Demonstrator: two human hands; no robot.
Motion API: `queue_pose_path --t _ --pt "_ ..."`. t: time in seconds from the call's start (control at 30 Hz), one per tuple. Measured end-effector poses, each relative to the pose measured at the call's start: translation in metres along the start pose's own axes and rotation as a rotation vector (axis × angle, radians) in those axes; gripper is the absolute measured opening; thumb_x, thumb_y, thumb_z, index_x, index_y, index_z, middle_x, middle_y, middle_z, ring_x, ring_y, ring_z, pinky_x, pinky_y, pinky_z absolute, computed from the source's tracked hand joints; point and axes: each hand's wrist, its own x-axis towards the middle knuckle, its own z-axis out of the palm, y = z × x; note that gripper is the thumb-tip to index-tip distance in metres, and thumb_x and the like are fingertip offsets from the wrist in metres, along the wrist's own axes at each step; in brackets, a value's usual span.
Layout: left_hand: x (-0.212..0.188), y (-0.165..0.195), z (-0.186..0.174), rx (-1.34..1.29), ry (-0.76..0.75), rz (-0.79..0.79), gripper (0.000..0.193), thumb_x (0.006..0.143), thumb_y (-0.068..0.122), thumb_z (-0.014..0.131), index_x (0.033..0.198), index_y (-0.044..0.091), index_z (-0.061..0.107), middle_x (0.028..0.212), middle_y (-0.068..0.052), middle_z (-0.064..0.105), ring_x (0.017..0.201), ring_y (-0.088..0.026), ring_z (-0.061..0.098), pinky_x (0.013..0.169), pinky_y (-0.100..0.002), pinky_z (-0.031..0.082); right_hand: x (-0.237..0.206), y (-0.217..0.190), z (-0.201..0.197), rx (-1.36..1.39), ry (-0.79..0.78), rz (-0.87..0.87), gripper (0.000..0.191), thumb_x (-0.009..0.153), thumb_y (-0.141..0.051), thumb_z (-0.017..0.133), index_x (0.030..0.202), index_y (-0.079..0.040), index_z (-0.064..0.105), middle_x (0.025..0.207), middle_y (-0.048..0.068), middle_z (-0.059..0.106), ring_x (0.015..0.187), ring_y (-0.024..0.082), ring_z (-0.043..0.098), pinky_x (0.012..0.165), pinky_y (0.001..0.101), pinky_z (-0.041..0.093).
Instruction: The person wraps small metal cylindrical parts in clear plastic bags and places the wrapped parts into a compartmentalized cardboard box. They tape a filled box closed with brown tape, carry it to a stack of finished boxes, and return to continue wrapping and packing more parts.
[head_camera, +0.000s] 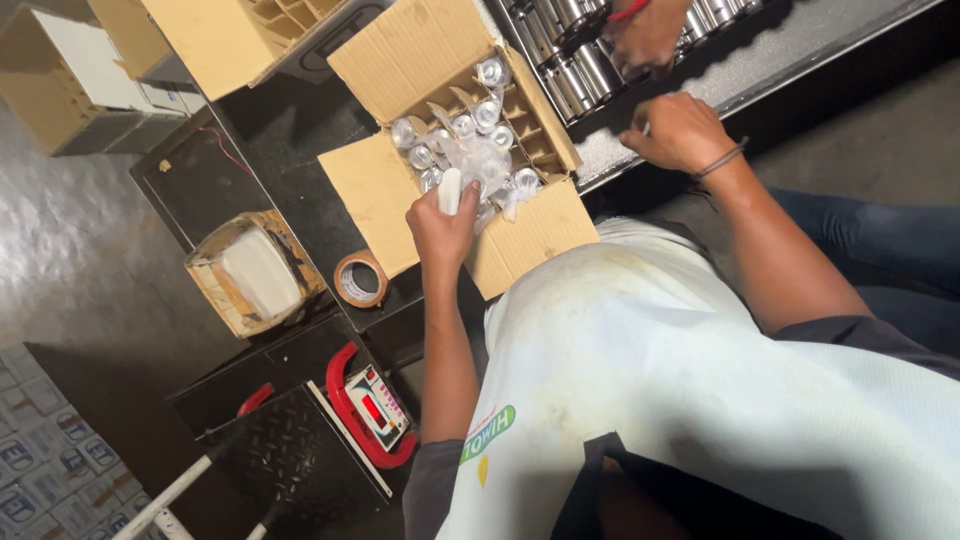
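Over the near edge of the open cardboard box (420, 55), the left hand (442, 232) has its fingers clamped on a white wrapped piece (451, 190), seemingly slotting it among the dividers, which calls for a free cell, while the right hand (678, 130), right of the box, curls its fingers, on what I cannot tell.

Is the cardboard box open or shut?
Open: the box has its flaps spread, showing dividers and wrapped shiny items inside.

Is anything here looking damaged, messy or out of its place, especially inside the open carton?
Nothing looks spilled or broken. The cardboard carton holds wrapped metal cans in divider cells, but loose clear plastic wrap bunches untidily over the middle. The left hand holds one white wrapped piece there. A tape roll lies loose beside the carton.
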Motion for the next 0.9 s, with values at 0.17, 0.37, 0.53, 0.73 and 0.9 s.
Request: queue_pose_path --t 0.17,0.37,0.53,0.73,0.9 --pt "-0.009 0.009 0.005 -0.038 0.052 0.086 0.029 0.095 0.026 0.073 0.085 -0.001 0.069 0.065 -0.016 0.063 0.054 -0.022 0.056 0.057 -0.038 0.047 0.0 0.022 0.018 0.003 0.041 0.032 0.039 0.088 -0.043 0.077 0.105 -0.008 0.077 0.091 0.026 0.074 0.093 0.045 0.069 0.085 0.053 0.053" --pt "-0.013 0.008 0.009 -0.061 0.026 0.101 0.029 0.1 0.027 0.069 0.087 0.001 0.068 0.064 -0.013 0.062 0.053 -0.021 0.056 0.056 -0.037 0.045 -0.002 0.031 0.021 -0.056 0.066 0.126 0.037 0.092 -0.044 0.076 0.1 -0.008 0.079 0.093 0.024 0.074 0.095 0.044 0.07 0.087 0.0534 0.054" --pt "-0.016 0.007 0.007 -0.086 0.023 0.118 0.03 0.1 0.029 0.069 0.089 0.001 0.069 0.063 -0.012 0.062 0.053 -0.018 0.056 0.055 -0.036 0.044 0.02 0.046 0.033 0.086 0.298 -0.02 0.049 0.091 -0.032 0.079 0.126 0.001 0.068 0.087 0.022 0.075 0.092 0.044 0.071 0.086 0.0526 0.053" --pt "-0.014 0.007 0.015 -0.123 -0.022 0.079 0.034 0.1 0.031 0.068 0.083 0.0 0.067 0.059 -0.01 0.06 0.052 -0.015 0.053 0.054 -0.035 0.044 0.086 0.023 0.068 0.006 0.448 -0.097 0.055 0.09 -0.032 0.084 0.115 0.013 0.064 0.079 0.024 0.07 0.073 0.039 0.072 0.065 0.0445 0.056" --pt "-0.005 0.001 0.02 -0.186 -0.046 0.106 0.037 0.104 0.032 0.066 0.086 0.0 0.068 0.064 -0.009 0.062 0.059 -0.016 0.055 0.057 -0.035 0.045 0.072 0.01 0.059 0.449 0.189 -0.067 0.048 0.101 -0.038 0.072 0.089 0.009 0.073 0.072 0.024 0.066 0.064 0.032 0.062 0.061 0.0415 0.05"
